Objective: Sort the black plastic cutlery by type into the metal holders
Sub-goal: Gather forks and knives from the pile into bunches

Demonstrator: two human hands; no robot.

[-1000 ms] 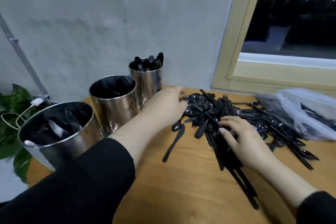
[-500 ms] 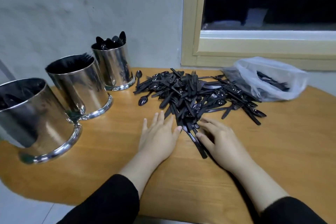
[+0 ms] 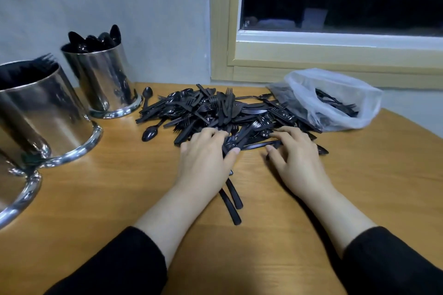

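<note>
A pile of black plastic cutlery (image 3: 215,112) (forks, knives, spoons) lies mid-table. My left hand (image 3: 206,160) rests palm-down on the pile's near edge, its thumb over two knives (image 3: 231,199) whose handles stick out beneath the wrist. My right hand (image 3: 294,160) lies beside it with fingers spread, fingertips touching a knife at the pile's edge. Three metal holders stand at the left. The far holder (image 3: 103,79) has spoons, the middle holder (image 3: 40,112) shows fork tines, and the near holder (image 3: 14,194) is cut off by the frame.
A clear plastic bag (image 3: 335,100) holding more cutlery lies right of the pile under the window frame. Two loose spoons (image 3: 149,133) lie between the pile and the holders. The wooden table (image 3: 119,187) has a rounded edge at the right.
The view has moved closer and lower over the table. Both hands slid forward onto the pile's near edge, and my left hand now covers the two knives that lay between the hands.
</note>
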